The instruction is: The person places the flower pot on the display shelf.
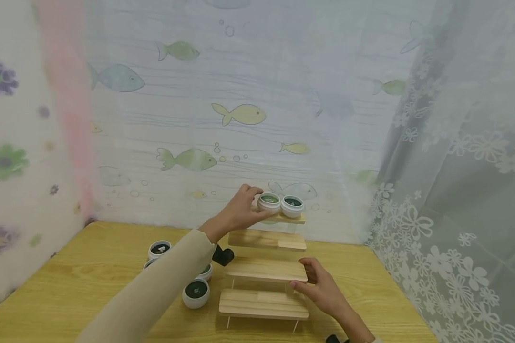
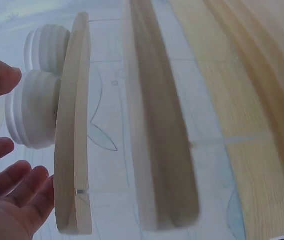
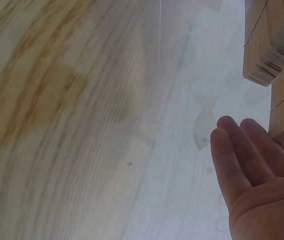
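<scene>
Two small round white jars stand side by side on the top tier of a stepped wooden shelf: one with light green contents (image 1: pixel 269 200), one with dark green (image 1: pixel 293 204). My left hand (image 1: pixel 243 209) is around the left side of the light green jar. In the left wrist view, its thumb and fingers are spread, with a gap between them and the nearer jar (image 2: pixel 34 110). My right hand (image 1: pixel 322 288) is at the right end of a lower wooden tier (image 1: pixel 266 269). Its fingers (image 3: pixel 242 160) reach out nearly straight by the tier ends.
Several more white jars, including a dark green one (image 1: pixel 196 291), stand left of the shelf, some hidden by my left sleeve (image 1: pixel 154 286). The bottom tier (image 1: pixel 262 304) rests on thin legs on the wooden table (image 1: pixel 107 243). A fish-patterned curtain (image 1: pixel 154 119) hangs behind.
</scene>
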`<state>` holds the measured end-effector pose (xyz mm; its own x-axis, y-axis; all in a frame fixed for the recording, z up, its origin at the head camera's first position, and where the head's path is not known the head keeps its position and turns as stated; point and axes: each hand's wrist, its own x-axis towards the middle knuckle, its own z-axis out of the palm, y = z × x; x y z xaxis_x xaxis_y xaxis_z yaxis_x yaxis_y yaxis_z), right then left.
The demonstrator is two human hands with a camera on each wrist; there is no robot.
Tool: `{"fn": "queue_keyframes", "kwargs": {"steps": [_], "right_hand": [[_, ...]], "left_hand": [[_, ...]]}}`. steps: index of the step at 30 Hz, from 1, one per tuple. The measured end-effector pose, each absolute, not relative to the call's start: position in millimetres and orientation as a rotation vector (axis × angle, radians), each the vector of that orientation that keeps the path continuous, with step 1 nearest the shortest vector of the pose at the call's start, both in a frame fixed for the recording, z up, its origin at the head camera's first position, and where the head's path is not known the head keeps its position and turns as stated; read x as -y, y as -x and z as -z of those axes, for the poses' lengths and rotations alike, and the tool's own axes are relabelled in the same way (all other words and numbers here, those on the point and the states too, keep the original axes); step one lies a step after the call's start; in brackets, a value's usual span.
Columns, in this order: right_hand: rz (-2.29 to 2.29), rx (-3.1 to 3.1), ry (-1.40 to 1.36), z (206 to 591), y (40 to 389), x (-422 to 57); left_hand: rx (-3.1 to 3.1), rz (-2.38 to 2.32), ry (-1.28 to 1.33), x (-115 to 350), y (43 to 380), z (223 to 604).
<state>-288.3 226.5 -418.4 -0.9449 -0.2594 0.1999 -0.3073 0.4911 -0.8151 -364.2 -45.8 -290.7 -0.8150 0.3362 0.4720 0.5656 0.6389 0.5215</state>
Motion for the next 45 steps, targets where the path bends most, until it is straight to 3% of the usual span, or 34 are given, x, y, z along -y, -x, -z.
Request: {"fn": "queue_keyframes", "kwargs": {"steps": [22,45], "right_hand": [[-1.489,2.674,-0.52,418,287,-226],[-1.51,2.644,-0.523,420,287,-227]], "left_hand": [[2.299,0.87,0.811,91,287,335],[2.382,0.851,0.727,133,248,391]]}}
